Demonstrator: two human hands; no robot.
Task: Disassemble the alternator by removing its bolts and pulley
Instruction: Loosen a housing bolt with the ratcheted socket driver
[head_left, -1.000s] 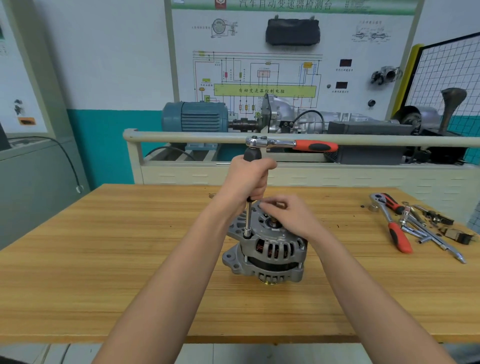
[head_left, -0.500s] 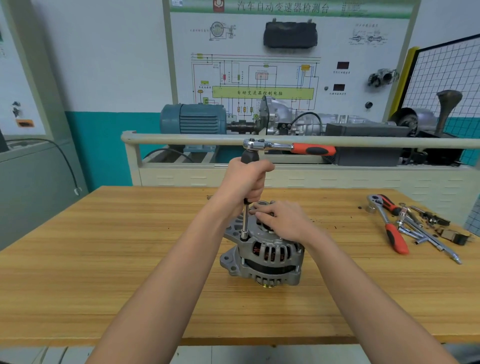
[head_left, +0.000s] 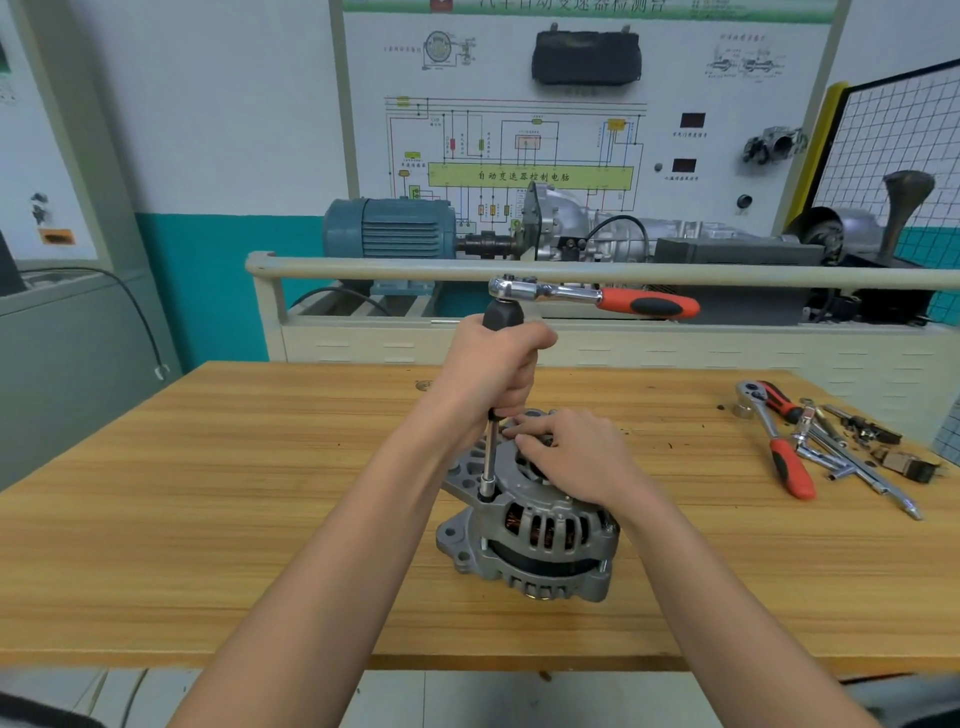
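A grey alternator (head_left: 540, 540) stands on the wooden table (head_left: 208, 519), its vented housing showing copper windings. My left hand (head_left: 493, 369) grips the black handle of an upright extension bar (head_left: 487, 467) whose socket sits on a bolt at the housing's left edge. A ratchet (head_left: 597, 299) with an orange and black handle is fixed on the bar's top and points right. My right hand (head_left: 566, 452) rests on top of the alternator with its fingers curled over the upper face. The pulley is not visible.
Two more orange-handled ratchets (head_left: 779, 441), extension bars and small loose parts (head_left: 883, 452) lie at the table's right. Behind the table a beige rail (head_left: 363, 267) fronts a training rig with a blue motor (head_left: 389, 228) and gearbox.
The ratchet handle has swung slightly, its tip dropping a little to the right. Both hands stay on the bar and the alternator.
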